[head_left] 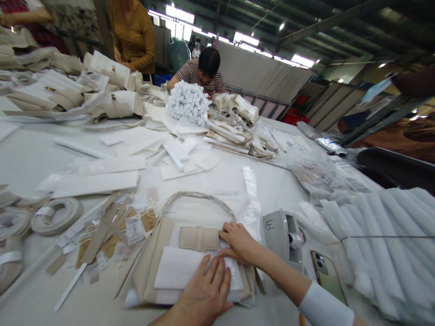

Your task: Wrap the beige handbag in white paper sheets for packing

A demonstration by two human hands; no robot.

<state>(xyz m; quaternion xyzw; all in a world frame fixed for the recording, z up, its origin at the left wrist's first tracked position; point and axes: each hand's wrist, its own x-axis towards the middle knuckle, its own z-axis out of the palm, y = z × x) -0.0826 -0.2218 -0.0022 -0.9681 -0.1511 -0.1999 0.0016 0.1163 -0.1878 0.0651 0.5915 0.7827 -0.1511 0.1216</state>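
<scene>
A beige handbag [146,276] lies on the white table in front of me, its wrapped handle [199,194] arched away from me. White foam sheet [176,267] covers part of its front, below a small beige flap with a strap [199,238]. My left hand [207,285] lies flat on the foam sheet, fingers spread. At the right end of the flap is my right hand [238,242], its fingertips touching the flap's edge and the wrapping beside it. Its fingers are bent, and whether they pinch anything is too small to tell.
Strap pieces and tags [108,226] lie left, near coiled straps [56,216]. A tape dispenser [282,235], a phone [328,276] and foam rolls [384,253] are at right. Beyond are foam sheets [98,181], bundled tubes [188,103], more bags [115,106] and a bending person [200,72].
</scene>
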